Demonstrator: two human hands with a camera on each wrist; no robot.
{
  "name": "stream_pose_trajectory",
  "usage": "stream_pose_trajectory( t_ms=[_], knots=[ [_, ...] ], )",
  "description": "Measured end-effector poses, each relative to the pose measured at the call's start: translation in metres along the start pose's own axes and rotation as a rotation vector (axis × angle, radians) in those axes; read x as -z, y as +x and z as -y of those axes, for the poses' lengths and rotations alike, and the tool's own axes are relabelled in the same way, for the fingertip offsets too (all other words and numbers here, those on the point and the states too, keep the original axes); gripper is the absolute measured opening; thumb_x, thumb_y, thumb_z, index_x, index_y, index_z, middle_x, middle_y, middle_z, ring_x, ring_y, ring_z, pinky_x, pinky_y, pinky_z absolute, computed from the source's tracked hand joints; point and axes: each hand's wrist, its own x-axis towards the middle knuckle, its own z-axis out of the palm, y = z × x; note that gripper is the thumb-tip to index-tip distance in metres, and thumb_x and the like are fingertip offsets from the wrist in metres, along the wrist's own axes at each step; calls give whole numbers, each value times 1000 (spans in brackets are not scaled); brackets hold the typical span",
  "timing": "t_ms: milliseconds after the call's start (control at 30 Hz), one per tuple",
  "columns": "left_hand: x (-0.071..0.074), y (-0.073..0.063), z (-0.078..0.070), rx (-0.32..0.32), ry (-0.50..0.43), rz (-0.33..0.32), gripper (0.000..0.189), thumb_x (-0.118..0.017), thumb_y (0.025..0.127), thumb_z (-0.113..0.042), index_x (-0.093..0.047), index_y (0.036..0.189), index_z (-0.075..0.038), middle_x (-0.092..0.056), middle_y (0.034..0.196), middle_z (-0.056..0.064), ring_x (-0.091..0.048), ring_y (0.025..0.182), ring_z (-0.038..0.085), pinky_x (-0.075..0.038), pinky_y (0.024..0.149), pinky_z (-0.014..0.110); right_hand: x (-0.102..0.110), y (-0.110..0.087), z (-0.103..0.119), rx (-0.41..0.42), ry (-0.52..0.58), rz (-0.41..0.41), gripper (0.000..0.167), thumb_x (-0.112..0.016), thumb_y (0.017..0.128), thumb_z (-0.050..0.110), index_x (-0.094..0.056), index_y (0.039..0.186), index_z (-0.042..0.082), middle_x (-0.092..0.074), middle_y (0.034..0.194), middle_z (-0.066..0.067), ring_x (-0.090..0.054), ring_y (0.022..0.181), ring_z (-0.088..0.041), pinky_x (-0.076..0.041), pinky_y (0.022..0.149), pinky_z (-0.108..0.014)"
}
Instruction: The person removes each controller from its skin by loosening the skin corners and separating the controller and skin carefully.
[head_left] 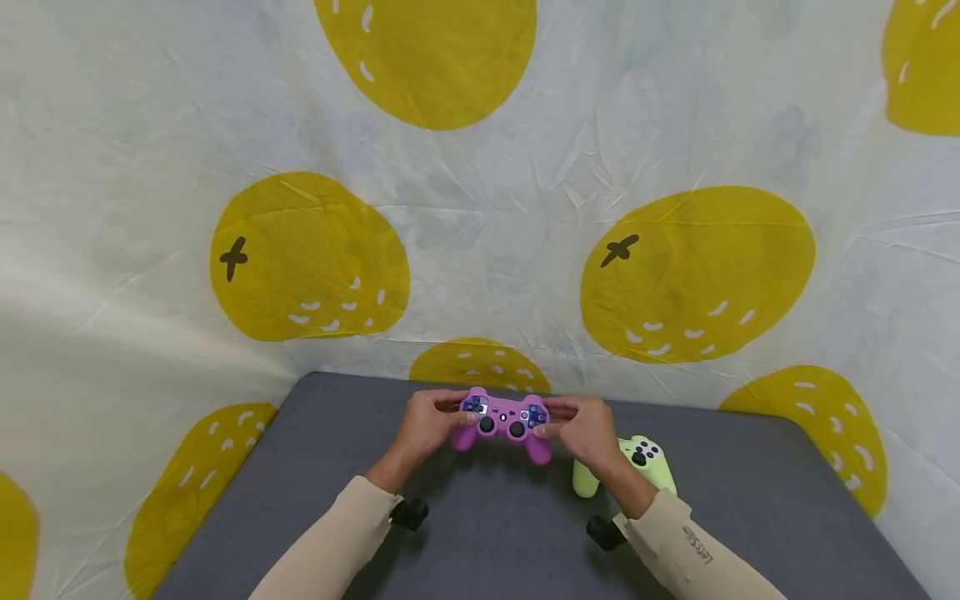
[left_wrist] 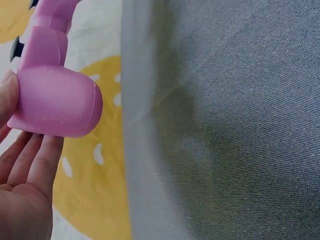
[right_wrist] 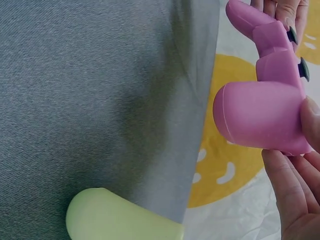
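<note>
Both hands hold a pink game controller (head_left: 504, 407) up above the grey table, its button side facing the head camera. My left hand (head_left: 426, 427) pinches its left end, thumb on the front near the direction buttons and fingers behind. At the other end my right hand (head_left: 588, 429) grips it the same way, thumb by the right-hand buttons. In the left wrist view a rounded pink handle (left_wrist: 60, 100) shows between thumb and fingers. The right wrist view shows the other handle (right_wrist: 260, 112) and two dark thumbsticks. Partly behind the right wrist lies a pale green game controller (head_left: 651, 462).
The grey table (head_left: 480, 533) reaches back to a hanging white cloth (head_left: 487, 275) printed with yellow fruit shapes. Dark wrist cameras sit on both wrists. In the right wrist view, a handle of the green controller (right_wrist: 120, 217) rests on the table below the right hand.
</note>
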Motion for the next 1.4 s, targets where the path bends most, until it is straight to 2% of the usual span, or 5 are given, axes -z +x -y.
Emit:
stream_pose_trajectory(
  t_ms=[233, 433, 667, 967, 1400],
  knots=[
    [-2, -5, -4, -10, -79, -20, 38, -86, 85, -10, -78, 122, -7, -78, 117, 16, -77, 107, 31, -61, 93, 41, 4, -3, 4, 9, 15, -14, 48, -93, 75, 9, -77, 120, 2, -80, 110, -18, -79, 101, -29, -63, 88, -41],
    [-2, -10, -7, -43, -101, -35, 39, -86, 85, -9, -77, 122, -6, -78, 116, 18, -77, 105, 31, -62, 90, 38, 7, -5, 6, 8, 33, -13, 50, -93, 75, 10, -77, 121, 2, -79, 112, -18, -79, 103, -30, -62, 89, -42],
    [-3, -11, -12, -53, -144, -41, 39, -85, 84, -6, -77, 123, -7, -78, 118, 17, -77, 107, 31, -61, 90, 37, 12, -6, 8, 16, 46, -9, 50, -93, 76, 11, -76, 122, 3, -79, 114, -18, -78, 105, -30, -62, 91, -44],
    [-5, -12, -14, -114, -197, -66, 39, -84, 85, -3, -76, 123, -3, -76, 120, 20, -77, 107, 32, -61, 87, 31, 15, -6, 12, 36, 54, -18, 45, -92, 76, 10, -77, 119, 3, -79, 114, -18, -78, 104, -31, -63, 87, -41],
    [-6, -13, -20, -118, -259, -86, 40, -84, 82, 3, -77, 121, -4, -75, 125, 16, -75, 113, 33, -60, 87, 28, 19, -6, 19, 12, 58, -16, 45, -90, 78, 6, -76, 120, 2, -78, 117, -19, -77, 106, -31, -62, 91, -42]
  ],
)
